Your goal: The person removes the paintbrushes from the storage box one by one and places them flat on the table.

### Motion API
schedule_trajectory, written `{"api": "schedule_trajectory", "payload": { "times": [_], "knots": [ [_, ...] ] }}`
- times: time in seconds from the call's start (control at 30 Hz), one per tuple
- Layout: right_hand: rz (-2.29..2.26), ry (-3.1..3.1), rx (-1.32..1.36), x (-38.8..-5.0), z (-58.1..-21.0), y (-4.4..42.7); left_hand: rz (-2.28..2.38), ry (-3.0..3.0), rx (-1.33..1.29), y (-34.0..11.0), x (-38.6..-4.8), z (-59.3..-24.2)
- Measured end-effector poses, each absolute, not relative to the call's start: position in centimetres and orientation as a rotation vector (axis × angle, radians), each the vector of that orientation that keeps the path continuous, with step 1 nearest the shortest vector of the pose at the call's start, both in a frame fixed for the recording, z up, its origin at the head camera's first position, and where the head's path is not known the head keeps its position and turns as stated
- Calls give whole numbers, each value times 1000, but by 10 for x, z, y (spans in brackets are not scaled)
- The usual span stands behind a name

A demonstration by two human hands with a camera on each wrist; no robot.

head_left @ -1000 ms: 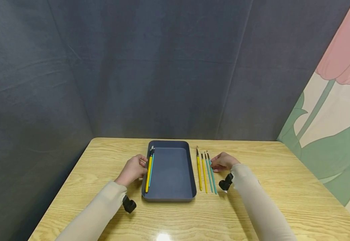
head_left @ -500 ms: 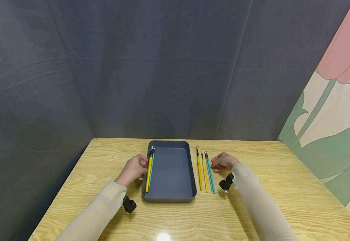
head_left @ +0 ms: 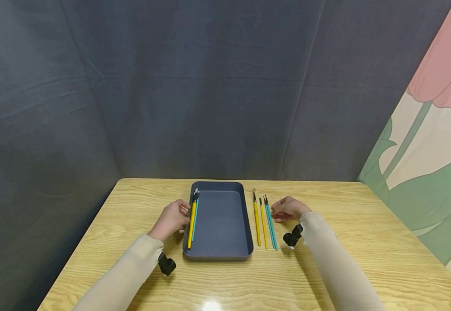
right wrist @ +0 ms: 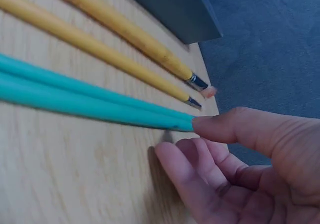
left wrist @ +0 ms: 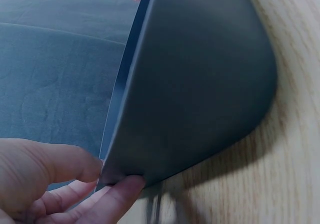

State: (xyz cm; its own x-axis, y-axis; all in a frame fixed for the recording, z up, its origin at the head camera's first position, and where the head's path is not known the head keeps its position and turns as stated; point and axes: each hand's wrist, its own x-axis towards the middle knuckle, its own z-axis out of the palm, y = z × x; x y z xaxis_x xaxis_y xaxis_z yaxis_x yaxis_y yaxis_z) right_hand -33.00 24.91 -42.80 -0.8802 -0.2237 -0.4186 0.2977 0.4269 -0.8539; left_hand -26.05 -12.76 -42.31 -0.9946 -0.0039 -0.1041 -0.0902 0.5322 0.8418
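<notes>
In the head view, a dark grey-blue tray (head_left: 225, 224) lies on the table, a yellow paintbrush (head_left: 191, 224) and a teal paintbrush (head_left: 195, 221) along its left side. My left hand (head_left: 172, 219) is at the tray's left rim; the left wrist view shows thumb and a finger pinching its edge. Right of the tray lie two yellow paintbrushes (head_left: 257, 222) and two teal paintbrushes (head_left: 270, 226), the teal pair side by side. Beside the teal pair is my right hand (head_left: 288, 208), fingers loosely bent. Its thumb (right wrist: 215, 128) overlaps the teal brushes in the right wrist view; contact is unclear.
A light wood table (head_left: 342, 242) carries everything. Dark fabric (head_left: 209, 108) hangs behind its back edge. To the right is a panel (head_left: 439, 151) with a pink flower pattern.
The rightmost teal paintbrush has shifted left, up against the other teal one. Both hands and the tray have stayed nearly in place.
</notes>
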Motion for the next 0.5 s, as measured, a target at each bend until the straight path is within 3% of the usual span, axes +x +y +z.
{"api": "schedule_trajectory", "payload": {
  "times": [0.5],
  "knots": [
    [-1490,2187,-88,-325,-401,226,1481,2657,-92,-128,-261,-423]
  ]
}}
